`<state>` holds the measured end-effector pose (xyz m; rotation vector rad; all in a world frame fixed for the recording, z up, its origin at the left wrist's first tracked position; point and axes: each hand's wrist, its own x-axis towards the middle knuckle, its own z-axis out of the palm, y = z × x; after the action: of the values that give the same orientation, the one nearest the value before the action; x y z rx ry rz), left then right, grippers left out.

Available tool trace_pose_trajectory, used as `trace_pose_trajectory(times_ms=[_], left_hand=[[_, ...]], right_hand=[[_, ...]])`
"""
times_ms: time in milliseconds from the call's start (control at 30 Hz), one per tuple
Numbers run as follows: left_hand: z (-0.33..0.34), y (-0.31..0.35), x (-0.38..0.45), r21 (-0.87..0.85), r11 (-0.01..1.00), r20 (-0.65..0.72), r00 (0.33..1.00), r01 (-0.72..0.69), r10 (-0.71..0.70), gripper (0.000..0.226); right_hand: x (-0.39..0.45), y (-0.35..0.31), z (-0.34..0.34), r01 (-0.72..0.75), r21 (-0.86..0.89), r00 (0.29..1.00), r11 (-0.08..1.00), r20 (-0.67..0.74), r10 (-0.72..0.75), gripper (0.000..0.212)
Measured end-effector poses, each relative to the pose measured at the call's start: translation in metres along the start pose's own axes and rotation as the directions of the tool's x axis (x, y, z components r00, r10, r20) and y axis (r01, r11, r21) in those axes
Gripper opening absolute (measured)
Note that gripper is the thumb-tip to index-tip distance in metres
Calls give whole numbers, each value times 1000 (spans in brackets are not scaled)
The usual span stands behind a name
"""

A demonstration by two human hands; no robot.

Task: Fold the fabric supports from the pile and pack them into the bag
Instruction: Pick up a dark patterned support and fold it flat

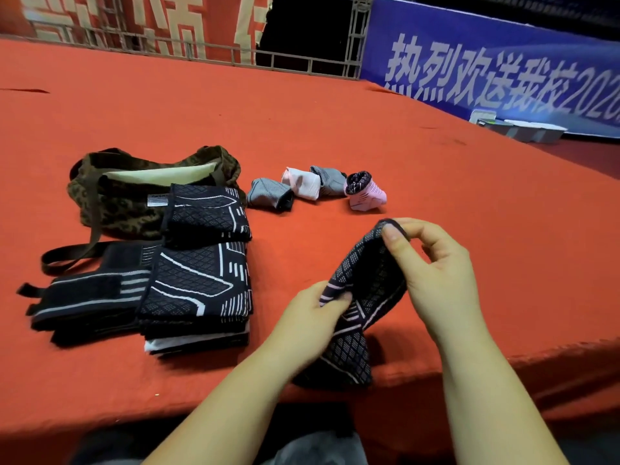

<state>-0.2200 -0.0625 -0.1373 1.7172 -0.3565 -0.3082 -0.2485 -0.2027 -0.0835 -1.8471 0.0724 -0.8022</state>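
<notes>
A: surface?
B: red cloth-covered table point(335, 122), fills most of the view. Blue banner point(503, 68) with white characters at far right edge, red banner point(134, 25) far left, metal truss point(359, 31) between them.

A: bag?
B: camo bag point(114, 203), left side, mouth open, pale lining visible. Strap point(67, 260) trails toward the near edge.

A: pile?
B: just in front of the bag. Stack of black supports with white line pattern point(198, 286), one more black patterned piece point(208, 209) leaning against the bag front. Black strap-type support with grey stripes point(87, 297) touching the stack's left side.

A: anything folded already?
B: four small bundles in a row right of the bag: grey point(268, 194), pale pink point(302, 182), grey point(328, 181), pink with dark cuff point(364, 191). On the table, not in the bag.

A: hands?
B: both on one black-and-pink patterned support point(362, 297), at the near table edge, right of the pile. Left hand point(308, 320) grips its middle, fingers curled round the fabric. Right hand point(432, 273) pinches the top hem between thumb and forefinger. Lower end hangs over the table edge.

A: rest?
B: grey-white objects point(523, 129) far right under the blue banner, can't identify.
</notes>
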Motion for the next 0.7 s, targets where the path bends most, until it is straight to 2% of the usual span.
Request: trace_pose_trajectory(times_ms=[67,167,333,400,467,533,600,667,700], left_hand=[[-4,6,-2,-180,980,46,996,90,-83,17],[-12,10,-2,-277,946,100,984,168,-145,22],[-21,6,-3,-230,965,132,986,129,-100,20],[-22,3,-3,-237,962,140,984,137,-106,20],[-20,0,-2,-255,954,79,987,156,-140,22],[-15,-2,-2,-177,970,-39,984,164,-174,25],[-9,-6,-7,-88,979,-131,972,186,-196,46],[-3,-11,-15,-12,980,-129,971,199,-199,82],[2,-14,-21,84,977,-98,978,195,-187,93]], right_hand=[[-3,7,-3,-33,-56,999,998,26,35,21],[-8,14,-5,-70,-84,997,994,33,73,19],[0,16,-22,-80,-74,992,994,-100,72,12],[2,12,-25,-74,-59,994,996,-90,68,7],[1,7,-21,-66,-33,997,997,-39,65,12],[-1,2,-14,-76,-15,997,997,-10,76,16],[-3,-2,-8,-92,-34,996,995,-21,91,17],[-2,-1,-4,-106,-80,994,991,-47,103,21],[-3,-1,-3,-107,-104,993,989,-58,101,20]])
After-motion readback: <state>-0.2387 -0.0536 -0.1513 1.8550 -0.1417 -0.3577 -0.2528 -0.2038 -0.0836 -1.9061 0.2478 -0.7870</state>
